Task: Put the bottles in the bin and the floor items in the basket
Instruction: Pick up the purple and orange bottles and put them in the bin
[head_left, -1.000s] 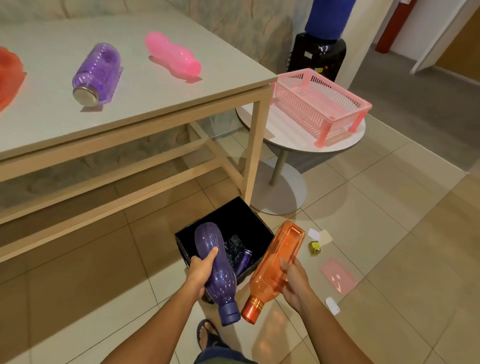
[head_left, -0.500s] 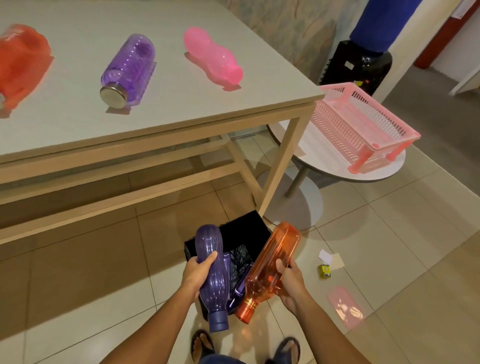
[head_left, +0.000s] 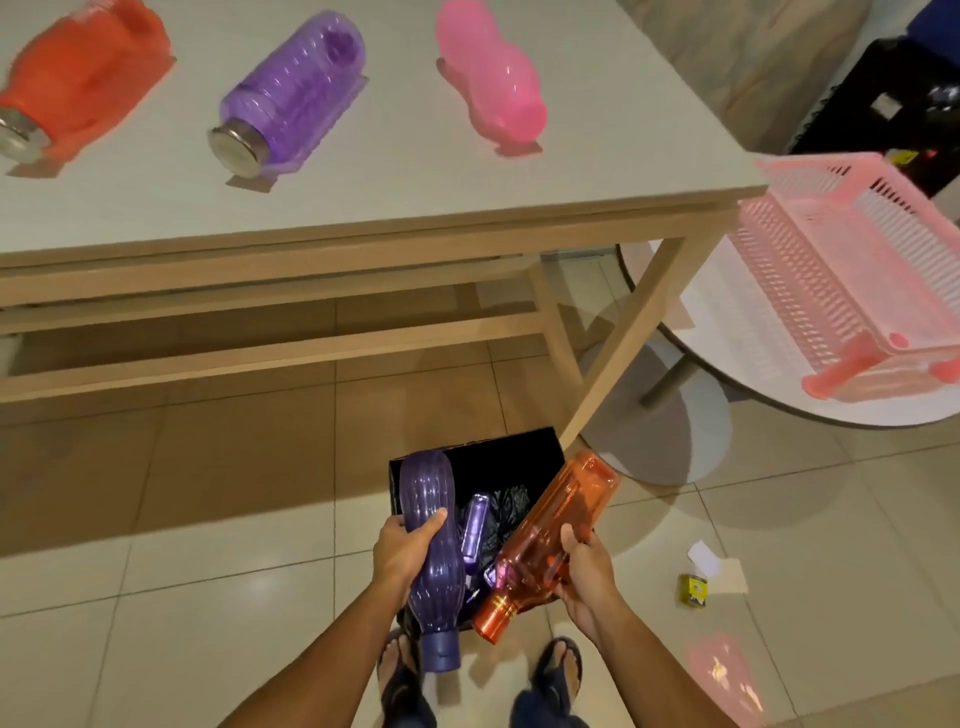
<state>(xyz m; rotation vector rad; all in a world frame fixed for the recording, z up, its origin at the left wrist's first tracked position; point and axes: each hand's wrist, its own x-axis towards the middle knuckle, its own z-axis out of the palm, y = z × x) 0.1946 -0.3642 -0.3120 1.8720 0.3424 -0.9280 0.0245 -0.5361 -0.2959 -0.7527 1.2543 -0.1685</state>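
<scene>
Here the left hand (head_left: 404, 553) grips a dark purple bottle (head_left: 432, 551) around its middle, cap end toward the person, its body slanting over the near left part of the black bin (head_left: 524, 457); the right hand (head_left: 584, 574) grasps an orange bottle (head_left: 550, 540) near its neck, cap pointing down and near, base tilted up over the bin's right edge; inside the bin lie a small purple bottle (head_left: 474, 525) and crumpled dark plastic; the bin stands on the tiled floor beside the near right leg of a wooden table (head_left: 363, 208); on the tabletop lie three more bottles on their sides, red (head_left: 78, 78) at the left, purple (head_left: 296, 98) in the middle, pink (head_left: 488, 78) to the right; to the far right a pink basket (head_left: 852, 270) sits on a round white table (head_left: 727, 364); on the floor at right lie a white paper scrap (head_left: 704, 557), a small yellow box (head_left: 693, 590) and a pink card (head_left: 724, 670).
</scene>
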